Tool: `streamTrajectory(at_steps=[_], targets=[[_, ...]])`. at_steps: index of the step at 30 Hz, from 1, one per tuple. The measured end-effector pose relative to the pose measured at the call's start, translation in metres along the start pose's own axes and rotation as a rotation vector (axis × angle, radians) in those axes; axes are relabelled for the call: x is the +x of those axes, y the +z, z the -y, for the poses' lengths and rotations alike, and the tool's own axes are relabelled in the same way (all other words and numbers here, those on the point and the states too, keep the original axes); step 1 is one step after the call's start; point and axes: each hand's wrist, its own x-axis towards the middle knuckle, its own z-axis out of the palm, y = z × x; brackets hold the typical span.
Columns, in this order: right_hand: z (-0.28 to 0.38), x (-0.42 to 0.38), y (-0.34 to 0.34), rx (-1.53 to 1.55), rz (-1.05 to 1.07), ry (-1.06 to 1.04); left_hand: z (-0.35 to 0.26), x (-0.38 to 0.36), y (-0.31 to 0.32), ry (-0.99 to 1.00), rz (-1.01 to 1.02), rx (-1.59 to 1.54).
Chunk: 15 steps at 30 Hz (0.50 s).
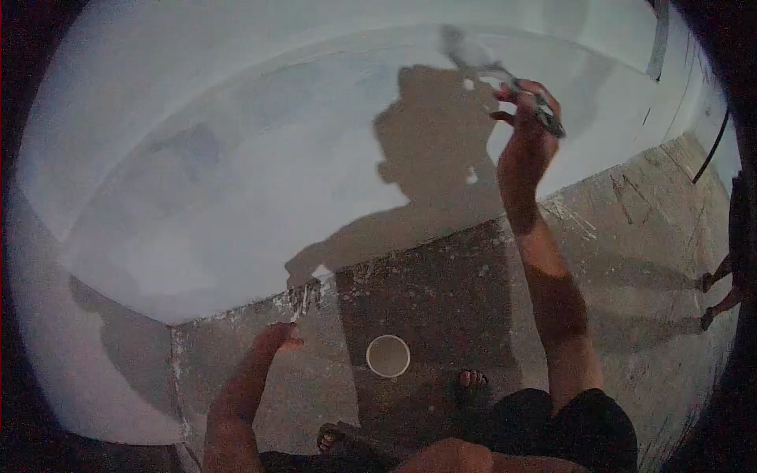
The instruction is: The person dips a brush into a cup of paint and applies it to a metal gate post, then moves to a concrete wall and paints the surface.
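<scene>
From the head camera, the right hand (527, 118) is lifted high against the pale wall (236, 181), its fingers (516, 96) curled and clamped around the handle of a flat trowel (505, 79). The tool's grey blade runs up and away from the fingertips, lying against or just off the plaster; which of the two I cannot tell. Just beyond the fingers the person's own shadow (430, 150) falls dark on the wall, the shadow of the arm and blade meeting the real ones near the tool.

The left hand (276, 337) hangs low, near the bottom edge of the wall where it meets the rough concrete floor (631, 236). It holds nothing; its fingers look drawn loosely together, though the dim light blurs them. Beside those fingers, a little towards the person's body, a small round cup (388, 355) stands upright on the floor, apart from the hand. Below the cup, bare toes (472, 378) show on the concrete. At the far right edge, another person's feet (714, 296) stand well away from both hands.
</scene>
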Motion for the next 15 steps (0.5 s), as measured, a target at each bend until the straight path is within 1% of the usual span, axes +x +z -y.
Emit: streamTrajectory(at_steps=[1, 2, 3, 4, 5, 6, 7, 8, 9, 11, 13, 14, 15], targets=[[0.002, 0.0, -0.001, -0.038, -0.02, -0.064, 0.001, -0.005, -0.001, 0.006, 0.008, -0.016], [-0.002, 0.001, -0.002, -0.039, -0.016, -0.061, 0.0, -0.008, -0.003, 0.014, 0.017, -0.028], [-0.005, 0.0, -0.003, -0.144, 0.029, -0.194, 0.005, 0.002, 0.0, 0.015, 0.016, -0.028], [-0.007, -0.001, -0.006, -0.254, 0.074, -0.327, 0.011, 0.017, 0.006, -0.035, 0.046, 0.0], [-0.007, -0.005, -0.005, -0.26, 0.071, -0.33, 0.019, 0.028, 0.012, -0.088, 0.073, 0.031], [-0.006, -0.011, 0.0, -0.363, 0.15, -0.364, 0.027, 0.032, 0.019, -0.086, 0.072, 0.037], [-0.006, -0.019, 0.008, -0.464, 0.227, -0.396, 0.035, 0.035, 0.027, -0.05, -0.004, 0.02], [-0.004, -0.03, 0.017, -0.466, 0.276, -0.384, 0.039, 0.035, 0.029, -0.015, -0.079, 0.003], [0.001, -0.044, 0.029, -0.466, 0.326, -0.372, 0.036, 0.035, 0.027, -0.015, -0.081, 0.006], [0.026, -0.071, 0.053, -0.189, 0.523, 0.008, 0.026, 0.035, 0.019, -0.024, -0.034, 0.107], [0.024, -0.085, 0.065, -0.264, 0.727, -0.186, 0.01, 0.013, 0.007, -0.003, -0.037, 0.047], [0.032, -0.088, 0.072, -0.259, 0.728, -0.185, 0.005, 0.004, 0.004, 0.019, -0.041, -0.016], [0.043, -0.09, 0.08, -0.225, 0.765, -0.191, 0.008, 0.013, 0.006, 0.013, -0.04, -0.024]])
